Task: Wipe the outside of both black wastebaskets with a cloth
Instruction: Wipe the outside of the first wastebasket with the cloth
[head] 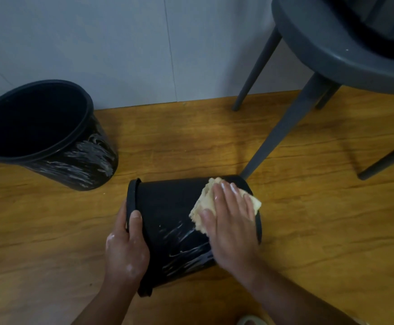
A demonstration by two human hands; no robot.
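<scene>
White streaks mark the tipped wastebasket [167, 207]. My left hand [126, 247] grips its rim; my right hand [232, 221], laid flat, presses the cloth [203, 202]. I'd wipe down over those streaks.

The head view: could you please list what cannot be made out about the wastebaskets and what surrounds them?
Head view only:
- Lying wastebasket: inside and underside hidden by its own body.
- Cloth: largely covered by the right hand.
- Left hand: fingers hidden behind the rim it grips.
- Upright wastebasket: inside too dark, far side hidden.
- Chair: cut off by top and right edges.
- Pale object: cut off by bottom edge.
</scene>
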